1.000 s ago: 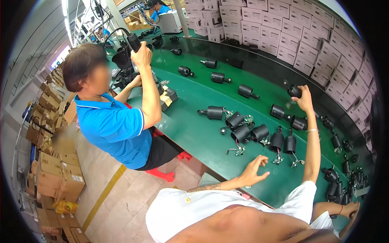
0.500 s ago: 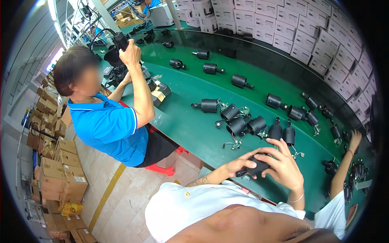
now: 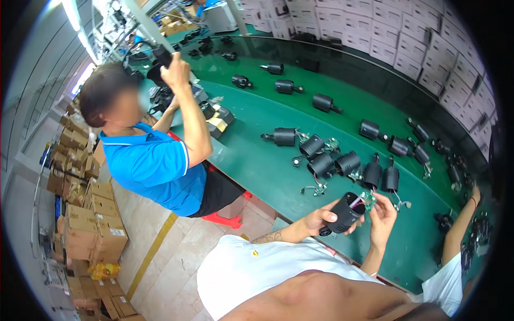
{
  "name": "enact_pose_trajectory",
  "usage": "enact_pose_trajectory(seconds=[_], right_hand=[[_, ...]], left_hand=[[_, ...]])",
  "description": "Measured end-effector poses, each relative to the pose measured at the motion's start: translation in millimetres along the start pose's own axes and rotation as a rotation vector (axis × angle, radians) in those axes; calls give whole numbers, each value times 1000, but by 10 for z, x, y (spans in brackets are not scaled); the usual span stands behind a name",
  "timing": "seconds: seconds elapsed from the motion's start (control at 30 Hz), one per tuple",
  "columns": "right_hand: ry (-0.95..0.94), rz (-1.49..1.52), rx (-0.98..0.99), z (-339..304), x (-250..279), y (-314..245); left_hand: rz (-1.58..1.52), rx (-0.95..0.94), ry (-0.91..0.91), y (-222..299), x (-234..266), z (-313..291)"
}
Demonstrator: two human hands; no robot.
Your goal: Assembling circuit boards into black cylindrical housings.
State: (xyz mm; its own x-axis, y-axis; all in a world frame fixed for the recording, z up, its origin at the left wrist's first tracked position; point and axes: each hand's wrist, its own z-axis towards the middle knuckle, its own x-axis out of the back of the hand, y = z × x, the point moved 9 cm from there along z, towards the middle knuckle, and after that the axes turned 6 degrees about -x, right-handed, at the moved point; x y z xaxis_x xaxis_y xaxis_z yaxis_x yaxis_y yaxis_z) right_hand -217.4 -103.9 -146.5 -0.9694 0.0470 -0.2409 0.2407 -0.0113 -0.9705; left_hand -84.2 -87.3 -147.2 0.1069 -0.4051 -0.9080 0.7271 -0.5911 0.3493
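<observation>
The left hand (image 3: 321, 218) is closed around a black cylindrical lamp housing (image 3: 342, 215), with the thumb lying over its side, and holds it in the air just above the near edge of the long green counter (image 3: 267, 160). The long axis of the housing runs from lower left to upper right; its open end points up and to the right, and its closed end with a short stub points down toward the person's white shirt. At the open end sits a small green circuit board (image 3: 368, 200), with thin coloured wires coming out of the mouth of the housing. The right hand (image 3: 383, 216) is half closed, its fingertips pinching this board at the mouth of the housing. Behind the hands, on the counter, a group of similar black cylindrical housings (image 3: 332, 160) lies and stands close together, some with the open mouth turned toward the camera, some with small boards and wires beside them; I cannot tell what is inside them. More single housings lie well apart, further along the counter. At the left a person in a blue polo shirt (image 3: 152, 166) sits beside the counter and raises a dark object with one hand. Stacks of brown cardboard boxes (image 3: 91, 214) stand on the floor at the left, closed, and white cartons (image 3: 396, 37) are stacked along the far side.
</observation>
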Motion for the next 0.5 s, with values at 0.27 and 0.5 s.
enact_pose_trajectory(seconds=[0.27,0.5], right_hand=[[-1,187,141,109,-57,-27],[-20,103,191,-39,-111,-334]], left_hand=[[51,-29,-76,70,98,-38],[103,34,-78,71,114,-4]])
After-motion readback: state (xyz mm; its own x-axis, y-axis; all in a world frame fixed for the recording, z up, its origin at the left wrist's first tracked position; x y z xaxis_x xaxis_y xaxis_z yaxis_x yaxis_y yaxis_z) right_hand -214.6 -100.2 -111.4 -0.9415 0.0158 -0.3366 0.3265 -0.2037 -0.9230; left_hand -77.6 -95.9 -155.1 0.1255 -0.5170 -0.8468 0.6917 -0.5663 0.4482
